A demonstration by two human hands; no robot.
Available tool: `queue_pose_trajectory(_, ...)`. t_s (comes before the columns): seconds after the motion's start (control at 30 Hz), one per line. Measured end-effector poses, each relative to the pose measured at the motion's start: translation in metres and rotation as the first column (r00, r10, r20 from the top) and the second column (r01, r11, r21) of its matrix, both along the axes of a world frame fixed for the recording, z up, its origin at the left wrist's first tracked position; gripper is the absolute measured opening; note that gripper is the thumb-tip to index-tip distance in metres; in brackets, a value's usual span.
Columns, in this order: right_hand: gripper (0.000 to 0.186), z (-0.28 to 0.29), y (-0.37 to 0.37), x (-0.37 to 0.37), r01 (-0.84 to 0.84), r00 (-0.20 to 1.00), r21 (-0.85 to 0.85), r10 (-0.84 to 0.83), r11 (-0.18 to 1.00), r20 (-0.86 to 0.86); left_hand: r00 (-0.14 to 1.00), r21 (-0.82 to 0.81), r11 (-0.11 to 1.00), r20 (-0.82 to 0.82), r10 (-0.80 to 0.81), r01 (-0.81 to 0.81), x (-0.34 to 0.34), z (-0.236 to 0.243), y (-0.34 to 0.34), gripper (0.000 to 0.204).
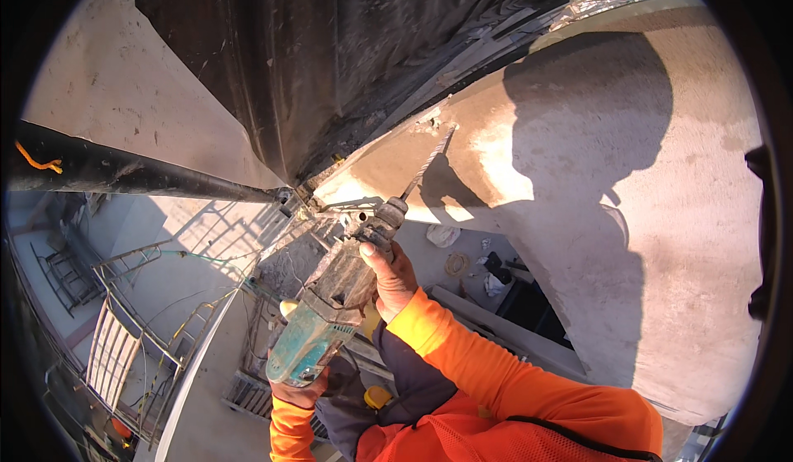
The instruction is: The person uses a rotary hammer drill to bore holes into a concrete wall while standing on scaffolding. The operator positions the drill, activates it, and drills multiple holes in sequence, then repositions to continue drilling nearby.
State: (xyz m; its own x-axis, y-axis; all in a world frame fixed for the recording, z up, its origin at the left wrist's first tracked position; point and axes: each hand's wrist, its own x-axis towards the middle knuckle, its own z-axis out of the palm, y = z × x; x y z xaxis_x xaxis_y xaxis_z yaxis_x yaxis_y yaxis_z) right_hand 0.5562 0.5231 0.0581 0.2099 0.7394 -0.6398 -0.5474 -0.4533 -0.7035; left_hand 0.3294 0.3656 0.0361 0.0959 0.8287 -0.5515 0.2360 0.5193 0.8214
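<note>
I hold a dusty teal rotary hammer drill [310, 342] slanting up and to the right in front of me. My right hand [395, 280] is closed around it just behind the chuck, thumb along the dirt-caked front housing. At the rear end, my left hand [301, 392] is closed on the drill, its fingers partly hidden by the body. A long spiral drill bit [428, 164] points at the pale concrete wall [578, 214]. Its tip lies against or close to the wall near a chipped patch at the upper edge; contact is hard to tell.
Dark sheeting [289, 40] hangs beyond the wall's edge. A black pipe [140, 169] with an orange cord [37, 160] runs at left. Far below are metal scaffolding [140, 313], a slatted platform [113, 353] and a dark rectangular container [537, 309]. A head-shaped shadow covers part of the wall.
</note>
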Motion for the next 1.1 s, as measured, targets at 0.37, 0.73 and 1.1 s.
queue_pose_trajectory(0.37,0.064,0.0,0.051,0.032,0.044,0.999,-0.015,-0.044,0.999,-0.014,0.98,0.359,0.928,-0.198,-0.025,0.097,0.053,0.025,0.053,0.048)
queue_pose_trajectory(0.73,0.055,0.008,0.138,0.14,-0.51,0.821,-0.098,0.45,0.854,-0.352,0.776,-0.352,0.896,0.471,0.42,-0.271,0.102,-0.017,0.094,0.046)
queue_pose_trajectory(1.1,0.076,0.031,0.102,0.104,-0.806,0.583,-0.105,0.753,0.582,-0.305,0.908,-0.215,0.916,0.18,0.378,-0.339,0.073,0.028,0.023,0.041)
